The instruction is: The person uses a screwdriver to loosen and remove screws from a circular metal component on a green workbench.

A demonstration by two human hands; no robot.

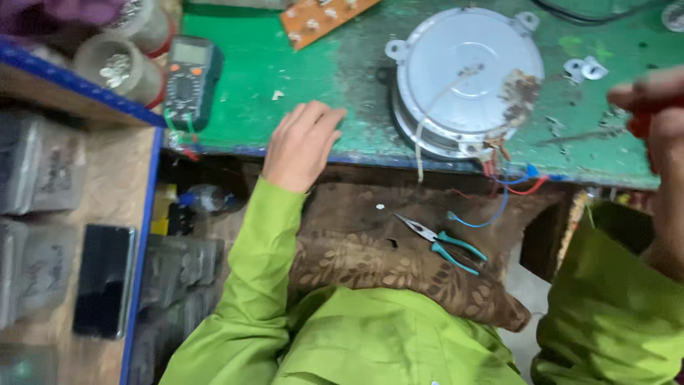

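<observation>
Left hand (303, 146) rests loosely curled, holding nothing, on the worn green counter (320, 85). At its three o'clock lies the round grey metal motor (463, 78), rust-stained, with coloured wires. Right hand (659, 114) is blurred; cannot tell its grip.

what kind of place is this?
Probably a small electrical repair bench: a round grey motor housing with loose wires on a worn green worktop, a multimeter beside the left hand, and teal-handled pliers on the lap.
</observation>
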